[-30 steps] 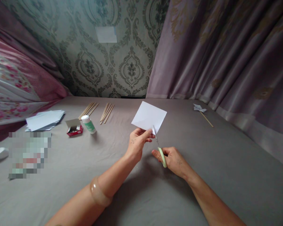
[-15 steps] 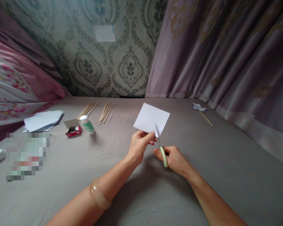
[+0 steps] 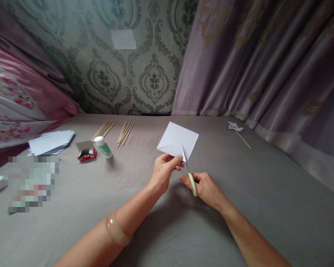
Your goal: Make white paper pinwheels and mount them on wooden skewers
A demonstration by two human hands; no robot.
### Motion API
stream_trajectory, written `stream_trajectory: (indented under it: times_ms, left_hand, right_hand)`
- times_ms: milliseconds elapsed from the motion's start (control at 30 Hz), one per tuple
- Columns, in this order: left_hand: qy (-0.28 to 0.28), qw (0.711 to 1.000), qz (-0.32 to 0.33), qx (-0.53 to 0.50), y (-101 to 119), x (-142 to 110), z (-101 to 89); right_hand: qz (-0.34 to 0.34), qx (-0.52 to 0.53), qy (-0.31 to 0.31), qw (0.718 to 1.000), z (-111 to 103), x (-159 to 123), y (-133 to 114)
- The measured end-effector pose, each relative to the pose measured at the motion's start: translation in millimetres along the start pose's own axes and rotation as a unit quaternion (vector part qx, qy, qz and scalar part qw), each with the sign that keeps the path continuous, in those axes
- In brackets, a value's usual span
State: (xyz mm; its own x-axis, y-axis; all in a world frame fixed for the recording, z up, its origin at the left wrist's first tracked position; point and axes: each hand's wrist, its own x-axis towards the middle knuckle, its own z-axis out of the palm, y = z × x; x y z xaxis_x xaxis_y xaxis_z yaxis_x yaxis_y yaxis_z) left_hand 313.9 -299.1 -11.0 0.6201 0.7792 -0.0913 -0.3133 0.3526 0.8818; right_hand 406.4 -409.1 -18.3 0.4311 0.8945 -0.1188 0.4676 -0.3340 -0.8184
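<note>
A square sheet of white paper [image 3: 176,138] is pinched at its near edge between the thumb and fingers of my left hand [image 3: 167,170]. My right hand [image 3: 206,187] grips a pair of scissors [image 3: 193,184] by pale green handles. Their blades lie across the paper at its near corner, close to my left thumb. The paper is held up over the grey cloth, tilted, with a crease or cut line near the blades. Part of the blades and the far fingers of my right hand are hidden.
On the left lie a stack of white paper [image 3: 51,142], an open red box [image 3: 87,154], a white-and-green glue bottle [image 3: 103,147], thin wooden sticks [image 3: 125,133] and a blurred packet [image 3: 33,185]. A paper pinwheel [image 3: 235,127] on a stick lies at the right.
The paper's right side has shifted slightly left and its near edge looks more bent. Both hands and the scissors have moved only a little.
</note>
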Motion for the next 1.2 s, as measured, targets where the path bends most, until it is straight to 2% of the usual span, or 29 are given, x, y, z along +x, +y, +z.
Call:
stream_trajectory:
  times_ms: [1200]
  left_hand:
    - [-0.002,1.0,-0.006,-0.014,-1.9,0.0,-1.2]
  right_hand:
    - [-0.001,0.01,-0.004,1.0,0.9,0.3,2.9]
